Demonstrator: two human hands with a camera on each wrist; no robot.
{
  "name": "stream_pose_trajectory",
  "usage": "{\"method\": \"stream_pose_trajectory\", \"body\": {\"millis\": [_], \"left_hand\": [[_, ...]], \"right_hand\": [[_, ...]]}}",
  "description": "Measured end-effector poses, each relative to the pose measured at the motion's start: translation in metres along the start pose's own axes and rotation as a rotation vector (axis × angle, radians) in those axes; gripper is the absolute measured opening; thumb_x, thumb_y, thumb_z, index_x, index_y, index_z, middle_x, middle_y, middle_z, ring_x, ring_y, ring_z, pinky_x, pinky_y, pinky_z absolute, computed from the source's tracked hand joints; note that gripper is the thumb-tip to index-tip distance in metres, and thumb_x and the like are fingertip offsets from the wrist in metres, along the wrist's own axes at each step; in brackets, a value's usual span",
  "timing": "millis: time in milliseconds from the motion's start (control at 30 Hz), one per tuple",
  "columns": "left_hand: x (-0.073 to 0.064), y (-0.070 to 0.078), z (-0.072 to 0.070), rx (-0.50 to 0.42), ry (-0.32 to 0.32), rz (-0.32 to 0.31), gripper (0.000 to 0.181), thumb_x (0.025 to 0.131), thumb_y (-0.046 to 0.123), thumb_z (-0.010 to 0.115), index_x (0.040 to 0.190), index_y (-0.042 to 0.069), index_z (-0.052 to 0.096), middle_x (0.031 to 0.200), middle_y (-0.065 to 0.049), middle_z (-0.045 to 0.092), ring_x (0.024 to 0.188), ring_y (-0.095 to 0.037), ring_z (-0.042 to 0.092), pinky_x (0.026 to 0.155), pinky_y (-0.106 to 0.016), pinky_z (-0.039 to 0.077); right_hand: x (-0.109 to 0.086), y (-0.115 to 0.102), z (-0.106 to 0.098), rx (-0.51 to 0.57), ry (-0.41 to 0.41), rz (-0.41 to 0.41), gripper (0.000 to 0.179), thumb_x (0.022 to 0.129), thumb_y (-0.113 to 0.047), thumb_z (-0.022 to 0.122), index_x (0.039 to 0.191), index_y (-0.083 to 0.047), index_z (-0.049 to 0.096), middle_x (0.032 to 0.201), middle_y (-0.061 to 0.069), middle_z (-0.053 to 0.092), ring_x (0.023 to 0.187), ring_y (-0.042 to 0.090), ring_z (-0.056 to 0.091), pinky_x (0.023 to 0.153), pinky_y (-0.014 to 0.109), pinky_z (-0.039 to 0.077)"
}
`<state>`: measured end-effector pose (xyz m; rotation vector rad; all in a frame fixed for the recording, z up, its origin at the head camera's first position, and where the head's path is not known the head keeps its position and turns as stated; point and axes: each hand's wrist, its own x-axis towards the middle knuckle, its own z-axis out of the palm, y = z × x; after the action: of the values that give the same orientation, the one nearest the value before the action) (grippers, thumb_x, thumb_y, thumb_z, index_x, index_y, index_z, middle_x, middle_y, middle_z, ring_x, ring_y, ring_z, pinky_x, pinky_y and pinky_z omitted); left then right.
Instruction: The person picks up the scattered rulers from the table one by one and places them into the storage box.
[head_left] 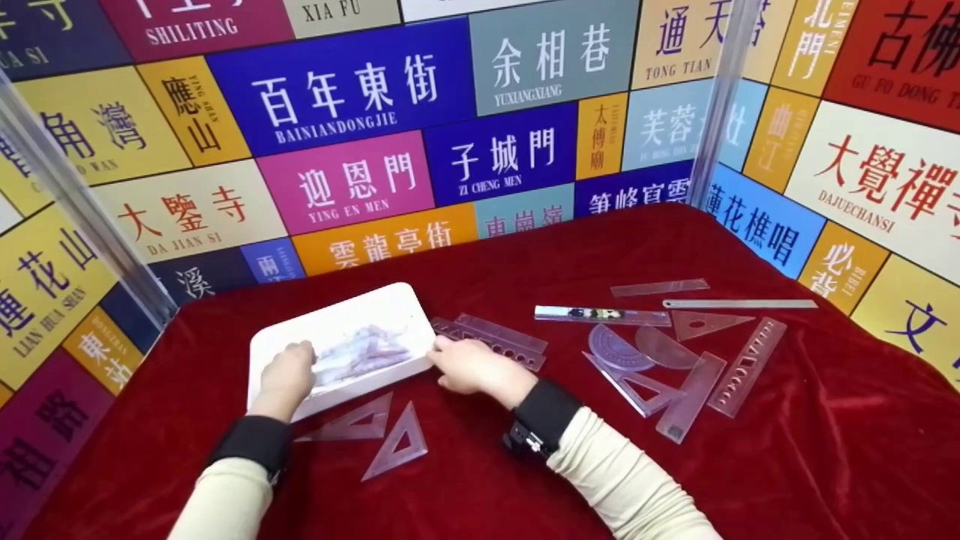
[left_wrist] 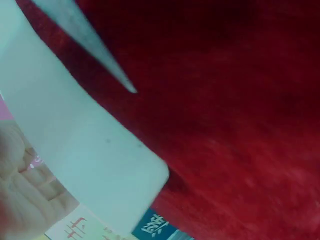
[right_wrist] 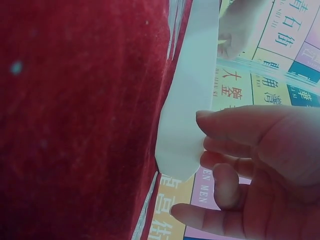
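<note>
A white plastic box (head_left: 262, 337) sits at the left of the table, with clear, faintly purple flat pieces (head_left: 367, 349) inside. My left hand (head_left: 289, 375) is over the box's left side, its fingers loosely bent above the inside. In the left wrist view, that hand (left_wrist: 30, 195) shows beyond the rim, and no held thing is visible. At the box's right end, my right hand (head_left: 472, 364) pinches the rim between thumb and fingers. The right wrist view shows its thumb (right_wrist: 215, 123) against the white wall. Two clear set squares (head_left: 397, 446) (head_left: 360, 420) lie in front of the box.
Clear stencil rulers (head_left: 517, 337) lie just right of the box. Farther right are a decorated ruler (head_left: 600, 315), a metal ruler (head_left: 739, 304), a protractor (head_left: 619, 349) and several more clear rulers and set squares. Red cloth (head_left: 510, 487) covers the table; lettered panels (head_left: 337, 90) stand behind.
</note>
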<state>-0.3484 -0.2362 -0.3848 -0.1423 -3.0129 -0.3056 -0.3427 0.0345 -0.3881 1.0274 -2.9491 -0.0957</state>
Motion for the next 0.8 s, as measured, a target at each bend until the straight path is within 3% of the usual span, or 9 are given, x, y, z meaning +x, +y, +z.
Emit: {"method": "stream_pose_trajectory", "body": {"millis": [100, 200, 267, 400, 500, 600, 733, 800], "left_hand": [[-0.012, 0.006, -0.005, -0.004, 0.079, 0.035, 0.015, 0.076, -0.006, 0.052, 0.091, -0.005, 0.054, 0.09, -0.023, 0.056, 0.08, -0.043, 0.057, 0.065, -0.05, 0.047], [-0.028, 0.025, -0.013, -0.05, 0.141, 0.088, 0.012, 0.076, -0.005, 0.056, 0.088, -0.003, 0.053, 0.085, -0.02, 0.058, 0.077, -0.04, 0.058, 0.064, -0.049, 0.047], [-0.044, 0.043, -0.018, -0.097, 0.137, 0.111, 0.012, 0.075, -0.004, 0.057, 0.085, -0.001, 0.052, 0.081, -0.016, 0.058, 0.074, -0.036, 0.058, 0.063, -0.046, 0.047], [-0.075, 0.079, -0.014, -0.166, 0.052, 0.153, 0.011, 0.073, 0.003, 0.063, 0.077, 0.005, 0.053, 0.069, -0.005, 0.056, 0.063, -0.022, 0.055, 0.056, -0.038, 0.046], [-0.092, 0.098, -0.002, -0.119, -0.012, 0.209, 0.017, 0.072, 0.012, 0.07, 0.073, 0.008, 0.053, 0.062, -0.002, 0.054, 0.057, -0.02, 0.054, 0.051, -0.036, 0.043], [-0.101, 0.11, 0.013, -0.019, -0.011, 0.287, 0.021, 0.071, 0.015, 0.073, 0.073, 0.005, 0.054, 0.064, -0.006, 0.055, 0.059, -0.025, 0.058, 0.052, -0.041, 0.046], [-0.105, 0.118, 0.031, 0.081, 0.071, 0.344, 0.02, 0.07, 0.012, 0.072, 0.073, -0.002, 0.058, 0.07, -0.014, 0.054, 0.064, -0.032, 0.059, 0.053, -0.044, 0.048], [-0.107, 0.12, 0.036, 0.125, 0.102, 0.328, 0.021, 0.071, 0.015, 0.072, 0.073, -0.003, 0.061, 0.071, -0.014, 0.053, 0.064, -0.032, 0.058, 0.053, -0.043, 0.049]], "right_hand": [[0.001, -0.001, 0.0, 0.001, -0.004, -0.005, 0.036, 0.086, -0.025, 0.06, 0.119, -0.011, 0.054, 0.112, 0.006, 0.05, 0.094, 0.021, 0.059, 0.076, 0.036, 0.05], [0.002, -0.002, 0.0, 0.014, -0.024, 0.004, 0.038, 0.087, -0.025, 0.059, 0.122, -0.011, 0.053, 0.115, 0.007, 0.049, 0.096, 0.021, 0.059, 0.078, 0.036, 0.05], [0.002, -0.003, -0.001, 0.022, -0.039, 0.008, 0.04, 0.088, -0.025, 0.059, 0.124, -0.011, 0.051, 0.118, 0.007, 0.048, 0.097, 0.022, 0.059, 0.079, 0.037, 0.05], [0.002, -0.002, -0.002, 0.022, -0.05, 0.006, 0.042, 0.088, -0.026, 0.059, 0.126, -0.01, 0.05, 0.118, 0.008, 0.048, 0.094, 0.023, 0.059, 0.077, 0.037, 0.05], [0.002, 0.0, -0.002, 0.012, -0.044, 0.008, 0.042, 0.088, -0.026, 0.058, 0.126, -0.01, 0.05, 0.116, 0.008, 0.048, 0.092, 0.024, 0.06, 0.076, 0.037, 0.051], [0.002, 0.001, -0.002, 0.013, -0.032, 0.01, 0.042, 0.088, -0.025, 0.059, 0.126, -0.01, 0.05, 0.115, 0.008, 0.048, 0.093, 0.024, 0.059, 0.076, 0.038, 0.05], [0.001, 0.0, -0.003, 0.025, -0.028, 0.005, 0.043, 0.088, -0.024, 0.059, 0.126, -0.009, 0.05, 0.115, 0.009, 0.048, 0.096, 0.024, 0.059, 0.077, 0.04, 0.05], [0.001, -0.002, -0.002, 0.028, -0.029, 0.001, 0.043, 0.088, -0.024, 0.059, 0.126, -0.009, 0.05, 0.115, 0.009, 0.048, 0.096, 0.024, 0.059, 0.078, 0.04, 0.05]]}}
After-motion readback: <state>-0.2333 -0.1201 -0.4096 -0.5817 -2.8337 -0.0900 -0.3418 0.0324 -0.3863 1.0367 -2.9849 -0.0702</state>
